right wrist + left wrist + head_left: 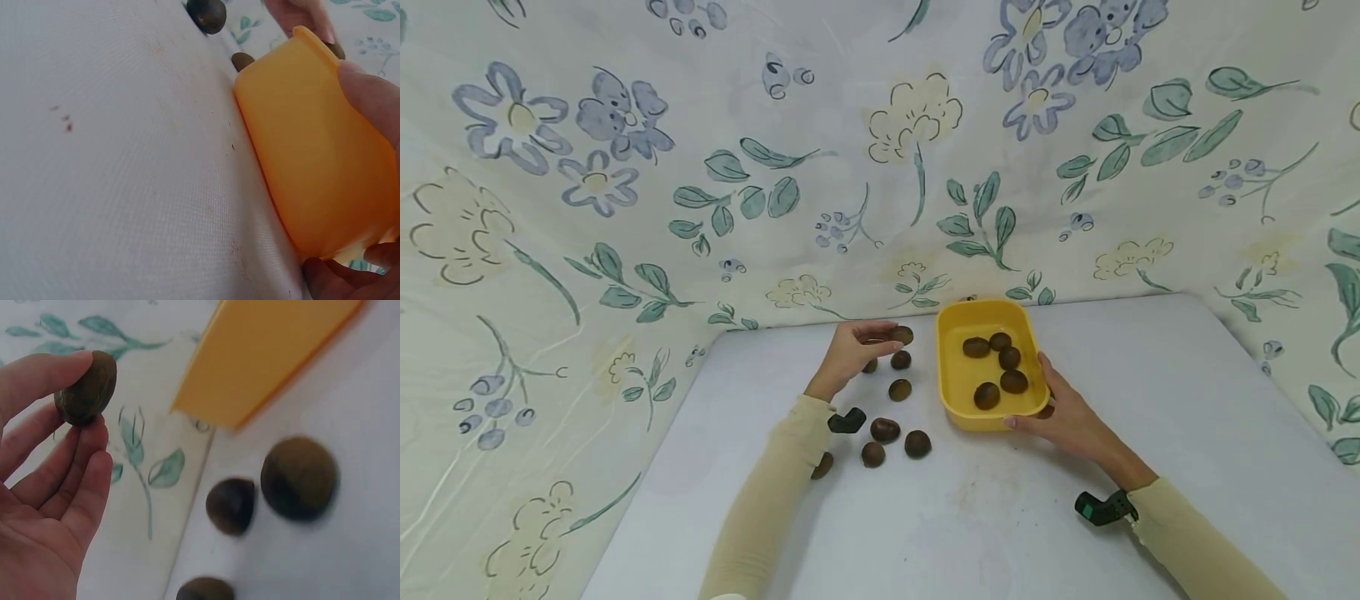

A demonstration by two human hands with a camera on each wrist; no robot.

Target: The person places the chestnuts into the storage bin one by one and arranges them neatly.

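My left hand (pixel 847 354) pinches a brown chestnut (pixel 87 389) between thumb and fingertips, lifted to the left of a yellow plastic container (pixel 953 379). With thumb and fingers, my right hand (pixel 1072 422) grips the container at its near right corner. Inside it lie several chestnuts (pixel 987 395), spread along the middle and right side. On the table below and nearer than my left hand sit several loose chestnuts (pixel 900 389); one is partly hidden by that hand. The right wrist view shows the container's outer wall (pixel 306 137) with my thumb at its rim.
The white tabletop (pixel 925 533) carries small brown crumbs in front of the container. A floral cloth (pixel 820 242) hangs behind the table's back edge and along both sides. Another chestnut (pixel 822 466) lies against the left sleeve, partly covered. Each wrist wears a dark device.
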